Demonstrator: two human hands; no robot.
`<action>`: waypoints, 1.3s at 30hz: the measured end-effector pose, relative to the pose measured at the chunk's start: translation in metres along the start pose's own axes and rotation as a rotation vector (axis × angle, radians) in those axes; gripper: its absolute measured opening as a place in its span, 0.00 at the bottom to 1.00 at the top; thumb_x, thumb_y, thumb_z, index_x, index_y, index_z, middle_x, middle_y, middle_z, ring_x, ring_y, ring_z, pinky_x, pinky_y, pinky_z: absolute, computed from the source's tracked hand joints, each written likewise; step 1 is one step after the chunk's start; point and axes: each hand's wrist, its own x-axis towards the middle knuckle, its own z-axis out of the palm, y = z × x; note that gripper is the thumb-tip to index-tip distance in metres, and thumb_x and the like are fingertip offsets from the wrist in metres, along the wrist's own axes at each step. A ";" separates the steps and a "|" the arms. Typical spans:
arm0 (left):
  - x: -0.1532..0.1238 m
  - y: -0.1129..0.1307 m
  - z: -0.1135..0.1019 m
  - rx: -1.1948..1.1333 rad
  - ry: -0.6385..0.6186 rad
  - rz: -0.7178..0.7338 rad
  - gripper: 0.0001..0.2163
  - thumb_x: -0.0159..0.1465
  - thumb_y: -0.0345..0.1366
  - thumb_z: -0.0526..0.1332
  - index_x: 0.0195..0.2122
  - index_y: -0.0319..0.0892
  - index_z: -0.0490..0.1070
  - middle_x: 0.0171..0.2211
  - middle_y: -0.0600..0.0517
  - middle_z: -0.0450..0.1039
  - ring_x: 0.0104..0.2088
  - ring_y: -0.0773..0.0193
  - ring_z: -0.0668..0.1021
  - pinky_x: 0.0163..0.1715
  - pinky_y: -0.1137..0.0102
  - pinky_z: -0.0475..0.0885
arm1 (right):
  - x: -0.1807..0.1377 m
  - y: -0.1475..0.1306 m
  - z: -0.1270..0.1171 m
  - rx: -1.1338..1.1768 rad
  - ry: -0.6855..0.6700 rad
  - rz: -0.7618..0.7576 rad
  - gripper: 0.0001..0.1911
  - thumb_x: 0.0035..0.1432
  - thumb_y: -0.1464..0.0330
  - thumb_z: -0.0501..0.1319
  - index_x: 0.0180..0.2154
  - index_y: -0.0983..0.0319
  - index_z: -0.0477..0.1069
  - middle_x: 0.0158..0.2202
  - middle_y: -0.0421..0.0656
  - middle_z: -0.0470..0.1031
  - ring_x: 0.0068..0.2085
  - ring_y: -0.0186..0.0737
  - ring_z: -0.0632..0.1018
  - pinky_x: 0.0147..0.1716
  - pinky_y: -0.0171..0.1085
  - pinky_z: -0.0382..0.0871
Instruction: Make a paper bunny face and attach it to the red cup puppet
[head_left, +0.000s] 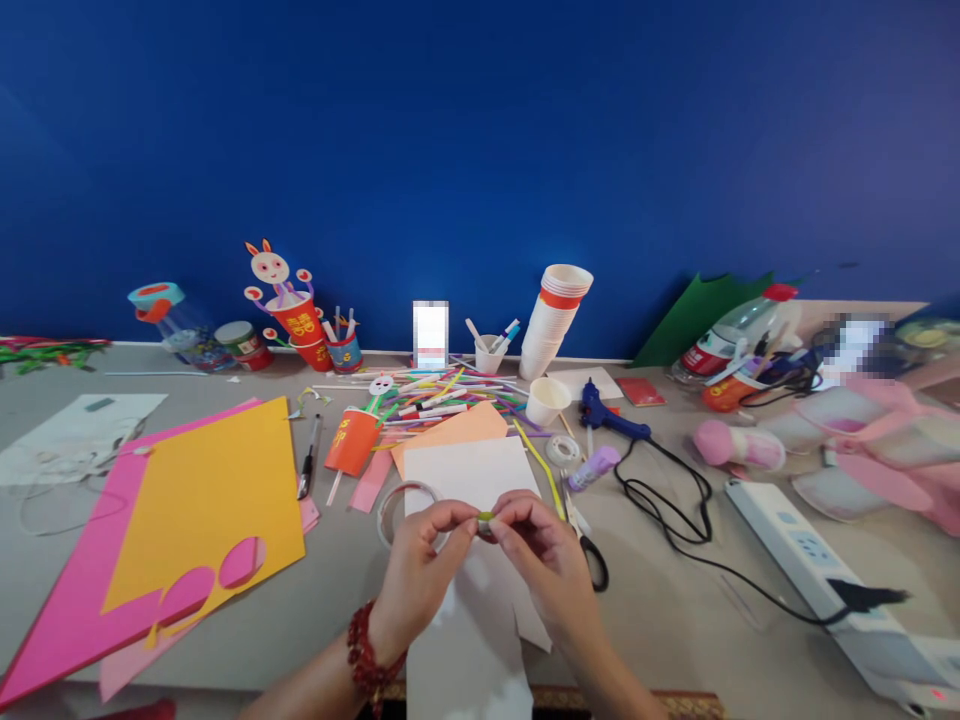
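Note:
A small yellow-green piece [486, 518] is pinched between the fingertips of my left hand [424, 560] and my right hand [546, 555]; I cannot make out its exact kind. Both hands are over white paper [465, 465]. Partly behind my left hand lies a wide roll of clear tape [385, 515]. Beside my right hand are scissors [597, 565] with black handles, and a yellow-green fuzzy stick [546, 468] runs down toward it. An orange paper cup [352, 442] with a small white paper face [382, 386] on a stick leans farther left.
Yellow card [225, 480] with cut-out circles lies on pink card [71, 600] at left. Several coloured sticks [465, 383] are heaped at the back, near a tall cup stack [551, 325]. A corded glue gun [611, 412], purple glue stick [594, 468] and power strip [806, 550] are at right.

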 end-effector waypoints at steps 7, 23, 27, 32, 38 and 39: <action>-0.001 -0.001 -0.001 -0.014 -0.008 -0.010 0.09 0.64 0.38 0.59 0.33 0.40 0.77 0.32 0.49 0.80 0.35 0.60 0.78 0.36 0.69 0.72 | 0.000 0.002 0.000 -0.016 0.003 -0.013 0.08 0.61 0.65 0.64 0.31 0.62 0.72 0.34 0.42 0.70 0.35 0.38 0.74 0.36 0.37 0.73; 0.000 -0.003 0.000 0.019 -0.004 0.021 0.08 0.64 0.36 0.59 0.31 0.40 0.75 0.29 0.51 0.78 0.33 0.62 0.78 0.36 0.71 0.71 | -0.008 0.008 0.003 -0.136 0.025 -0.157 0.24 0.62 0.73 0.62 0.57 0.53 0.62 0.41 0.42 0.74 0.38 0.37 0.76 0.40 0.37 0.73; 0.001 -0.004 -0.002 0.057 -0.008 0.025 0.08 0.64 0.36 0.59 0.32 0.41 0.75 0.30 0.51 0.79 0.33 0.62 0.78 0.35 0.71 0.71 | -0.004 0.005 0.000 -0.099 -0.017 -0.115 0.23 0.62 0.71 0.62 0.57 0.54 0.62 0.36 0.40 0.72 0.37 0.37 0.75 0.40 0.38 0.73; 0.001 -0.001 -0.003 0.128 -0.003 0.073 0.07 0.64 0.34 0.58 0.32 0.41 0.75 0.30 0.51 0.79 0.34 0.62 0.79 0.36 0.71 0.72 | 0.003 0.004 -0.003 -0.122 -0.043 -0.106 0.17 0.62 0.71 0.62 0.52 0.56 0.65 0.33 0.39 0.71 0.35 0.37 0.75 0.38 0.37 0.72; 0.002 -0.002 -0.003 0.090 -0.054 0.017 0.09 0.65 0.36 0.57 0.30 0.41 0.73 0.28 0.52 0.78 0.32 0.63 0.78 0.34 0.72 0.70 | 0.002 0.009 -0.003 -0.066 -0.025 -0.059 0.09 0.61 0.69 0.63 0.45 0.57 0.70 0.32 0.39 0.72 0.34 0.36 0.74 0.34 0.33 0.70; 0.002 -0.002 -0.003 0.080 -0.055 0.014 0.09 0.65 0.37 0.57 0.30 0.41 0.73 0.28 0.52 0.78 0.32 0.63 0.77 0.35 0.72 0.70 | 0.001 0.009 -0.003 -0.056 -0.018 -0.044 0.08 0.61 0.68 0.63 0.44 0.57 0.70 0.32 0.39 0.72 0.34 0.36 0.74 0.34 0.33 0.70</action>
